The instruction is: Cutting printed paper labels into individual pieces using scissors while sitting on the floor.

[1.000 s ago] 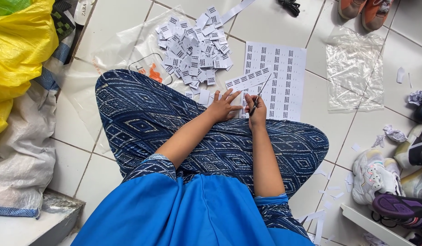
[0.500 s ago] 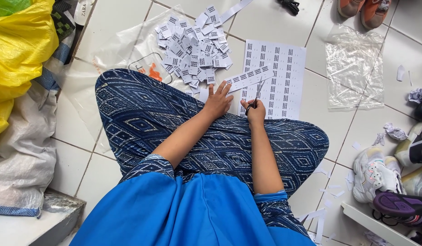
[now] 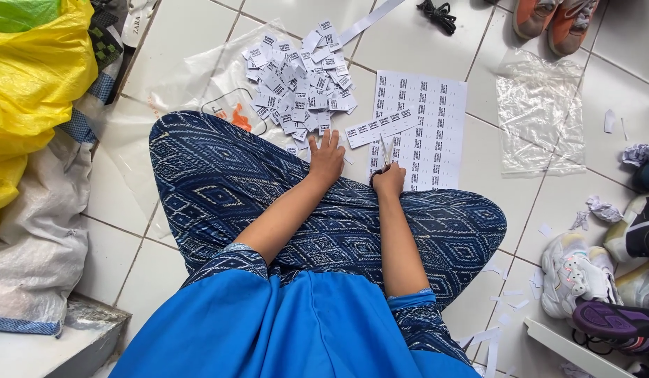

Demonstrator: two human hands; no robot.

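White tile floor (image 3: 422,42), yellow bag (image 3: 30,77) at left. Printed label sheet (image 3: 426,129) ahead of knees, pile of cut labels (image 3: 300,80) beside it. Left hand (image 3: 326,159) fingers spread, pinning label strip (image 3: 380,127). Right hand (image 3: 389,180) closed on scissors (image 3: 384,155), blades at strip.

My left hand (image 3: 326,159) pins a white strip of printed labels (image 3: 380,127) lying slantwise across the flat white label sheet (image 3: 426,133) on the tiled floor, while my right hand (image 3: 389,180) works small scissors (image 3: 383,155) at its lower edge.
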